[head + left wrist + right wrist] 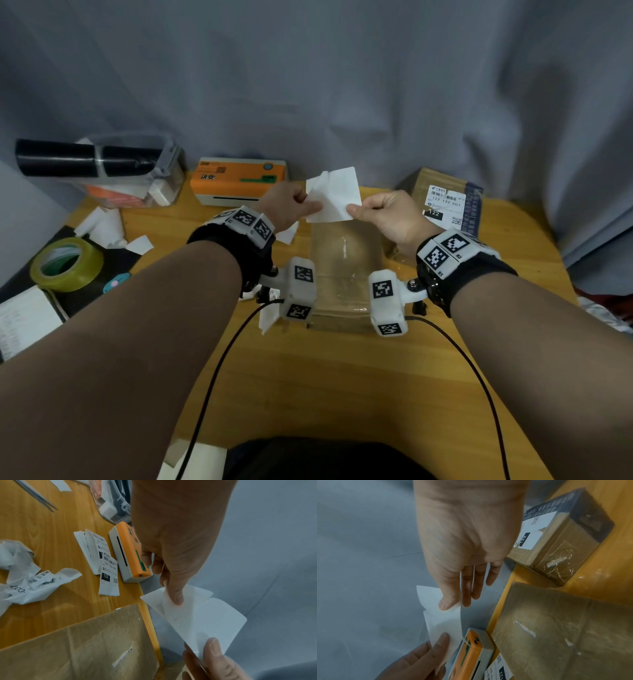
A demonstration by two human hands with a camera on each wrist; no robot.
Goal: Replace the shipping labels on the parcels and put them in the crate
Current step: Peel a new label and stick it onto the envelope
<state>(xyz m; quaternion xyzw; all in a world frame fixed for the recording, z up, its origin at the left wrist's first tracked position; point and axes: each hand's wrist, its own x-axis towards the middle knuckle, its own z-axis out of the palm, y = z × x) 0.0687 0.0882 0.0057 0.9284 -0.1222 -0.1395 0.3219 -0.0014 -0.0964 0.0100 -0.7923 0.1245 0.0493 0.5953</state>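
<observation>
Both hands hold a blank-looking white label [334, 195] in the air above a flat brown parcel [342, 274] wrapped in clear tape. My left hand [313, 205] pinches the label's left side, where a layer curls away from the sheet [205, 615]. My right hand [356, 209] pinches its lower right corner between thumb and fingers [450, 604]. The printed side is hidden. The flat parcel's top [77, 649] carries only small white paper scraps. A second boxy parcel [445, 198] with a printed "122" label stands at the back right.
An orange label printer [239, 181] sits at the table's back edge, with printed labels [109, 577] in front of it. Crumpled old labels [30, 585] and white paper scraps [102, 226] lie left. A tape roll [66, 263] and a clear plastic bin [137, 171] stand far left.
</observation>
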